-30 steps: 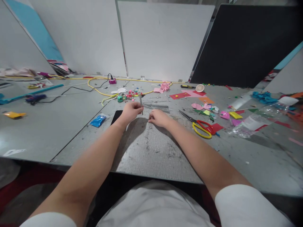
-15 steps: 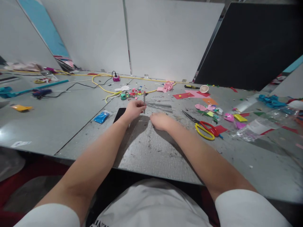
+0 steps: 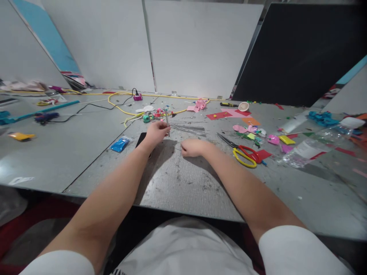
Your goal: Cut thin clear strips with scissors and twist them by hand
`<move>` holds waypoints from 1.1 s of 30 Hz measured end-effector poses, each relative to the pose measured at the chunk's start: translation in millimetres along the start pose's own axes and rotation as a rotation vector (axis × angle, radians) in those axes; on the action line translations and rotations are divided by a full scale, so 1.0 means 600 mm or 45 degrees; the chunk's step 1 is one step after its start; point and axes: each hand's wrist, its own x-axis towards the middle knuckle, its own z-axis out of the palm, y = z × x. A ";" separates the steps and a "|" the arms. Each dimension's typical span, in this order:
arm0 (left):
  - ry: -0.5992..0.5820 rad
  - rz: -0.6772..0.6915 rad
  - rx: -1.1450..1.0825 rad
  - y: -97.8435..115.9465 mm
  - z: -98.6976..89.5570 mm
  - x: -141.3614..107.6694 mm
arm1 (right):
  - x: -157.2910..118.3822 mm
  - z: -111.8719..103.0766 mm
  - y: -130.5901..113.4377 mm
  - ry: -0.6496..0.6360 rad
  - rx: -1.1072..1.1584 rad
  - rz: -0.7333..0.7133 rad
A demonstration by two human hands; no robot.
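Observation:
My left hand (image 3: 157, 133) is closed on a thin grey stick (image 3: 168, 119) that stands upright from its fingertips. To its right my right hand (image 3: 192, 148) is curled low over the table, fingers pressed together on a thin wire (image 3: 177, 146) that shows faintly at its left side. Just beyond the hands lies a bundle of thin grey wires (image 3: 190, 129). A black phone-like slab (image 3: 141, 139) is partly hidden under my left hand and wrist.
Scissors with red and yellow handles (image 3: 243, 156) lie to the right, near a clear plastic bottle (image 3: 312, 147). A blue packet (image 3: 120, 144) lies left. Coloured scraps (image 3: 219, 115) and a yellow cable (image 3: 114, 102) are farther back.
My hands have moved apart a little, the left one shifting left with the stick. The whole view has also shifted slightly.

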 end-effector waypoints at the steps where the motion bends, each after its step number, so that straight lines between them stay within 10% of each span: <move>1: 0.023 -0.005 -0.010 0.000 -0.002 0.002 | -0.002 -0.001 0.010 0.010 0.110 -0.019; 6: 0.026 0.001 0.033 0.005 -0.010 0.003 | -0.003 0.007 0.054 0.382 0.877 -0.081; 12: -0.442 0.017 -0.070 0.004 0.010 -0.016 | 0.028 0.031 0.036 0.840 0.961 0.160; 33: -0.485 0.259 0.376 -0.019 0.026 -0.024 | 0.051 0.062 0.051 0.774 0.684 -0.030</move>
